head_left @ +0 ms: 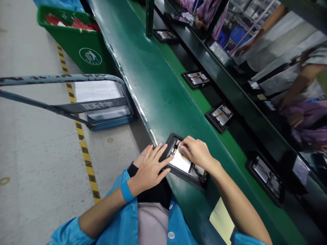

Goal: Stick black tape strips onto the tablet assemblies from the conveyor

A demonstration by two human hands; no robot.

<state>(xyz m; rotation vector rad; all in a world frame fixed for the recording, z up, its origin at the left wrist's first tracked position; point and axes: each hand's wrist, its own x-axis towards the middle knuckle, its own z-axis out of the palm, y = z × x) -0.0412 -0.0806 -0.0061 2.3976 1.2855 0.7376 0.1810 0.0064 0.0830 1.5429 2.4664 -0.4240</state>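
An opened tablet [181,164] with its inner parts showing lies in a black frame at the front edge of the green bench. My left hand [150,168], wearing a blue wristband, rests on the tablet's left side with its fingers spread. Over the upper part of the tablet is my right hand [196,151], its fingers pinched together by an orange flex cable [182,154]. What those fingertips hold, if anything, is hidden. The white battery area of the tablet shows between the two hands.
More opened tablets [221,115] in black frames sit along the green conveyor belt [196,97] beyond the bench [153,75]. A yellow sheet [222,219] lies near my right forearm. Left are a hand trolley [107,105] and a green bin [74,44]. Several people work across the line.
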